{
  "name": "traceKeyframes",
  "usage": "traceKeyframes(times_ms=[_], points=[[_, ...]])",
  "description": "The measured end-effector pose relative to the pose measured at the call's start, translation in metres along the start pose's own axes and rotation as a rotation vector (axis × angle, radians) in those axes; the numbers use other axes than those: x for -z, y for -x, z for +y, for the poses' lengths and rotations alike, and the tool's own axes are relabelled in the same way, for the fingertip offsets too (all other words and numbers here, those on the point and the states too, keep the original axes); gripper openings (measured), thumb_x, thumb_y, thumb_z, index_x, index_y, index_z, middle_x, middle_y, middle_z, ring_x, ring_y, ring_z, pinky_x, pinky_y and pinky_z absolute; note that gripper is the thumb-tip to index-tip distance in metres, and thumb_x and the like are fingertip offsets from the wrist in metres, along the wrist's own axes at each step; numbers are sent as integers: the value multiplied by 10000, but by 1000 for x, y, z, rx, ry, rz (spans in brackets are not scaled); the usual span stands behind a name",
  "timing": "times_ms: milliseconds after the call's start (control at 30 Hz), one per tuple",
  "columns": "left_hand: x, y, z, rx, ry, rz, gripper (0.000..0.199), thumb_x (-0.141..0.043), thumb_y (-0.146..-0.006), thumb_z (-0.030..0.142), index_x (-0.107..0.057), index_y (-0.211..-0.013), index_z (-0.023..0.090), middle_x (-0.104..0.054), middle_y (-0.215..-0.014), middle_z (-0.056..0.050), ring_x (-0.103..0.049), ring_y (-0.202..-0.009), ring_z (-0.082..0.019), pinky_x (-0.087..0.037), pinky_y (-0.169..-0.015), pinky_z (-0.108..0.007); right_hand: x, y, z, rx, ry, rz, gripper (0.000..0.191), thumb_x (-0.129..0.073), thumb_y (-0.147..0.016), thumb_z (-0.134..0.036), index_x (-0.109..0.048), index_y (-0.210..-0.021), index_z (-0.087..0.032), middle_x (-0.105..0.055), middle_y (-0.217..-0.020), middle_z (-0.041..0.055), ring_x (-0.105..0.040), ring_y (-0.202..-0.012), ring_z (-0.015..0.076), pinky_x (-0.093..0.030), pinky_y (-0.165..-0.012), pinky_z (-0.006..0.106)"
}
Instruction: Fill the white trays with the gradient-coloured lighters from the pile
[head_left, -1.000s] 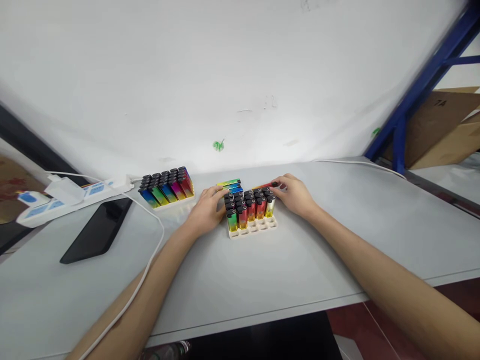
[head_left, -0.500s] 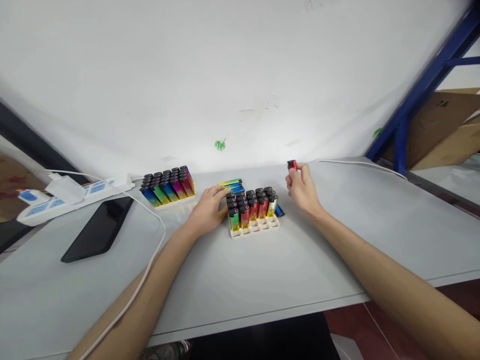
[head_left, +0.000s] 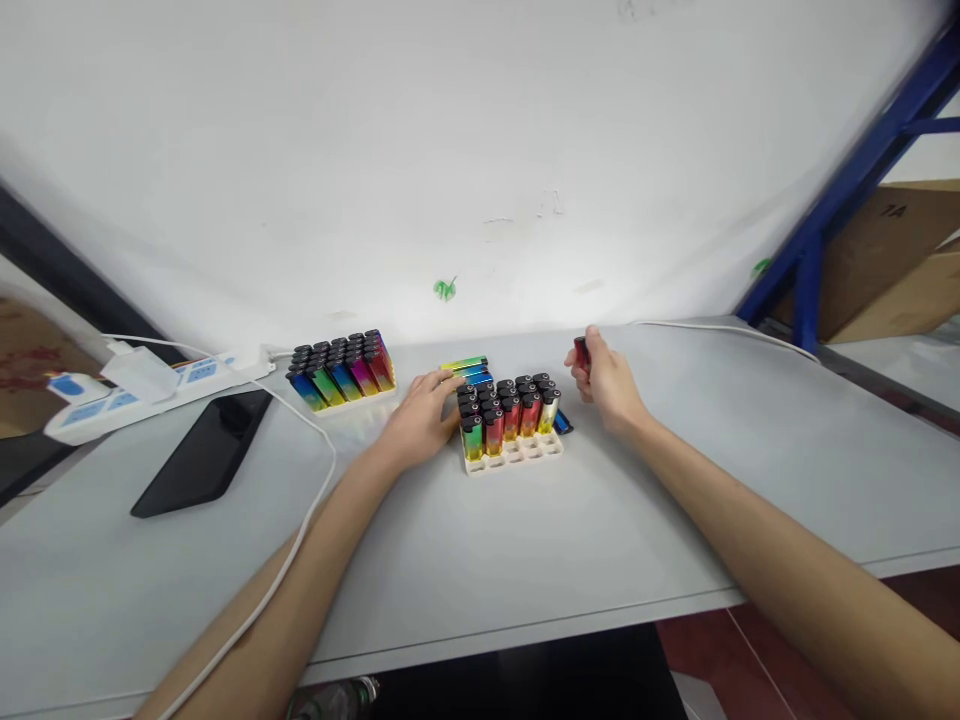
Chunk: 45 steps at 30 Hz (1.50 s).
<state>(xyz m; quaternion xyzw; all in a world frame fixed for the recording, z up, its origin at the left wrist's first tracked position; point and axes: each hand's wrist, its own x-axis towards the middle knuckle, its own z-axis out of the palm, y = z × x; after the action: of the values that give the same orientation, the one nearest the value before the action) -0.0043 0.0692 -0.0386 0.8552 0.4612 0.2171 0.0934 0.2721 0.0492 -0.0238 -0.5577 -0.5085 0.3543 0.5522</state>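
Note:
My right hand (head_left: 609,382) is closed round a red lighter (head_left: 582,352) with a black top, raised over the grey table to the right of a white tray (head_left: 516,458). Several upright lighters (head_left: 511,416) fill the tray's back rows, and part of its front row shows bare slots. My left hand (head_left: 422,418) lies at the tray's left side, fingers apart, the fingertips by loose blue and green lighters (head_left: 474,372) behind the tray. A blue lighter (head_left: 562,422) lies flat at the tray's right side.
A second tray full of lighters (head_left: 341,372) stands at the back left. Farther left are a black phone (head_left: 202,453) and a white power strip (head_left: 161,390). A white cable (head_left: 304,520) crosses my left forearm. Behind the table is a white wall (head_left: 480,170).
In my right hand the red lighter has turned and sits lower between the fingers, with the thumb now raised. The view has shifted slightly; my left hand stays beside the tray.

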Motion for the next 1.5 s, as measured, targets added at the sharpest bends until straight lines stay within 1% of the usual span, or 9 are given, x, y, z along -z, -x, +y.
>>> traceKeyframes(times_ms=[167, 333, 567, 700, 867, 1000, 1200, 1333, 1500], points=[[0, 0, -1, -19, 6, 7, 482, -509, -853, 226, -569, -1330, 188, -517, -1411, -120, -431, -1334, -310, -389, -1117, -500, 0, -2, -4, -156, -181, 32, 490, -400, -878, -609, -382, -561, -237, -225, -460, -71, -177, -377, 85, -126, -383, 251], [0, 0, 0, -12, 3, 16, 466, -521, -845, 218, -586, -1307, 194, -535, -1387, -118, -456, -1311, -311, -390, -1119, -500, -3, -1, -3, -123, -191, -20, 428, -383, -882, -532, -346, -563, -249, -217, -452, -72, -155, -377, 89, -116, -373, 239], [-1, 1, 0, -5, -7, 5, 476, -512, -863, 235, -568, -1332, 176, -511, -1414, -128, -430, -1337, -311, -382, -1129, -482, -6, 1, -3, -151, -222, 15, 486, -415, -869, -614, -393, -571, -232, -228, -469, -74, -182, -380, 79, -119, -377, 236], [-1, 1, 0, -15, 9, 24, 470, -526, -852, 230, -577, -1318, 198, -527, -1400, -118, -441, -1327, -311, -396, -1116, -491, -3, 1, -5, -150, -233, -25, 452, -414, -868, -566, -372, -563, -236, -229, -452, -72, -171, -373, 81, -124, -372, 238], [-1, 0, 0, -5, 0, 18, 472, -520, -848, 232, -578, -1315, 195, -528, -1397, -116, -450, -1318, -312, -397, -1116, -489, -4, 3, -5, -117, -228, -88, 438, -398, -877, -537, -367, -561, -236, -232, -446, -70, -169, -372, 83, -129, -369, 233], [0, -1, 1, 2, -5, -1, 480, -505, -856, 241, -567, -1328, 179, -515, -1412, -129, -434, -1332, -319, -388, -1122, -495, -5, 4, -3, -113, -223, -88, 486, -391, -888, -623, -509, -650, -216, -308, -499, -59, -236, -383, 84, -173, -368, 235], [1, -1, 3, -1, -4, 0, 466, -512, -850, 235, -582, -1309, 196, -533, -1384, -125, -456, -1309, -323, -408, -1101, -503, 2, 7, -19, 63, -122, -94, 456, -589, -834, -632, -644, -732, -191, -540, -689, 6, -495, -566, 108, -425, -537, 254], [2, -1, 4, -1, -13, -9, 472, -511, -850, 234, -574, -1317, 205, -527, -1383, -118, -453, -1307, -321, -403, -1103, -495, 17, 8, -34, 175, -105, -126, 395, -741, -749, -552, -590, -640, -204, -544, -656, -3, -467, -578, 111, -386, -525, 254], [1, -2, 4, 12, -21, -24, 486, -503, -853, 230, -564, -1332, 178, -508, -1401, -132, -432, -1322, -328, -381, -1121, -487, 31, 14, -48, 167, -204, -268, 312, -729, -786, -505, -651, -737, -206, -559, -635, -15, -419, -497, 85, -335, -483, 258]])
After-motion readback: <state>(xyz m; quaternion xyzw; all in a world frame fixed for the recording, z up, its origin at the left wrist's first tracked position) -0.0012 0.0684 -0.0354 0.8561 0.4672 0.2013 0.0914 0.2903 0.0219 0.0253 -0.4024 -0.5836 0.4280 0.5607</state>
